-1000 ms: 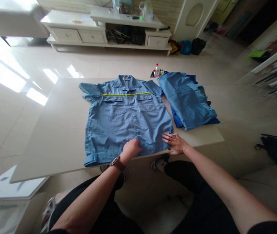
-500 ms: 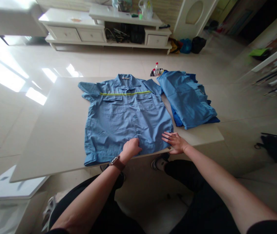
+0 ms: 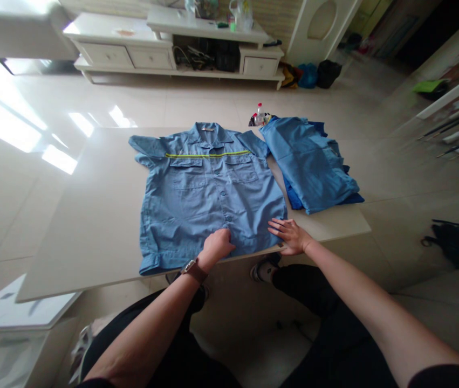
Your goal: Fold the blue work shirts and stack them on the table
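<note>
Left grip (image 3: pixel 217 246) (curled) on shirt (image 3: pixel 209 194) hem — right grip (image 3: pixel 292 236) flat beside

the shirt (image 3: pixel 209 199) is matt woven blue cloth, lightly creased, with a shiny yellow-green stripe across the chest. the pile of clothes (image 3: pixel 312 164) beside it is the same dull cloth. the table (image 3: pixel 91 226) has a smooth, pale top with a soft sheen. the floor (image 3: pixel 31 178) is glossy tile, mirroring the light. the watch strap (image 3: pixel 197 271) looks like brown leather.
</note>
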A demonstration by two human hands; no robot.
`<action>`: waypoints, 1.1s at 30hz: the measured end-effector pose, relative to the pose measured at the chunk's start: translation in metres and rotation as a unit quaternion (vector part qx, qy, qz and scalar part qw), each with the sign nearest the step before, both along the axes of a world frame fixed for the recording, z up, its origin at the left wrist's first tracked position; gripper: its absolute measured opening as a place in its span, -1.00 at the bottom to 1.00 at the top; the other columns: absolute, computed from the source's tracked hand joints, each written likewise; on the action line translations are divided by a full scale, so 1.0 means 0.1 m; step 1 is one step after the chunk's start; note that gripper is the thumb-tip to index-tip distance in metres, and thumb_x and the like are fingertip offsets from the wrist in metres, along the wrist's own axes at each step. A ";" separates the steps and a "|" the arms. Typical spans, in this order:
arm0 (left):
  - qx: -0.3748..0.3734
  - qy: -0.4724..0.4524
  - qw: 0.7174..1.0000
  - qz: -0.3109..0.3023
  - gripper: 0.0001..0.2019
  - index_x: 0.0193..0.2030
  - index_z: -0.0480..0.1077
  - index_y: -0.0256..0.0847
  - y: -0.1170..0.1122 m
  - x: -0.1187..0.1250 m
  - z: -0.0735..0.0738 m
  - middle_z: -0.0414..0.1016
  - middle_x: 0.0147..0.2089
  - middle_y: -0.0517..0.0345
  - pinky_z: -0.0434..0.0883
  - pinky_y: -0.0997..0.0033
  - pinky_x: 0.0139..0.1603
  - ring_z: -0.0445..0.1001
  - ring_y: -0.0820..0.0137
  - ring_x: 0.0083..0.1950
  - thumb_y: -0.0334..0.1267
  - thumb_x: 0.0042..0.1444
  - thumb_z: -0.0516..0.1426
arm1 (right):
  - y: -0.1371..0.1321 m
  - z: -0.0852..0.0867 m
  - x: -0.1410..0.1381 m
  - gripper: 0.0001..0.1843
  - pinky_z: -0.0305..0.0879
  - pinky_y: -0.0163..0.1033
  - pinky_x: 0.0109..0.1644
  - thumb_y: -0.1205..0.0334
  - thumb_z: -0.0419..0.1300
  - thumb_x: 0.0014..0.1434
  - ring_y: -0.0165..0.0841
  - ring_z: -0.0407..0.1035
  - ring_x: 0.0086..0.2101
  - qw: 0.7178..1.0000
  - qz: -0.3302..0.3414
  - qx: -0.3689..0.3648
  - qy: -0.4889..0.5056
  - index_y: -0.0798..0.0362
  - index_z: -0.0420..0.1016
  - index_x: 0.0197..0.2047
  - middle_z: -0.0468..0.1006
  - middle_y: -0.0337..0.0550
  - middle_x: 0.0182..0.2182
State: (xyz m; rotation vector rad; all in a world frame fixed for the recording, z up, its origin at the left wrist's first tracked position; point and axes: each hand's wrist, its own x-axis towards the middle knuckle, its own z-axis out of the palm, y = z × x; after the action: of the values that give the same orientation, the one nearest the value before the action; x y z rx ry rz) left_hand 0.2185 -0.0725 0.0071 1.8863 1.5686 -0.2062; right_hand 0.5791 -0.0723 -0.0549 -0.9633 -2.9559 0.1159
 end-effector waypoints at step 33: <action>-0.008 0.005 1.000 0.001 -0.86 -0.20 0.47 -0.14 0.01 0.00 0.04 0.63 -0.02 -0.01 0.46 0.30 -0.10 0.61 0.15 -0.01 -0.23 0.08 0.21 | -0.01 0.01 -0.01 -0.03 -0.02 0.12 0.26 -0.09 0.29 0.04 0.07 0.14 0.35 1.000 0.000 0.010 0.008 0.07 0.19 0.46 0.32 0.20 0.38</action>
State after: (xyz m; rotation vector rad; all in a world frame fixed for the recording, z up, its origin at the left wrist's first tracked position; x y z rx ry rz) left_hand 0.2189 -0.0717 0.0111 1.8731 1.5716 -0.2263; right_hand 0.5777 -0.0731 -0.0542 -0.9557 -2.9371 0.0948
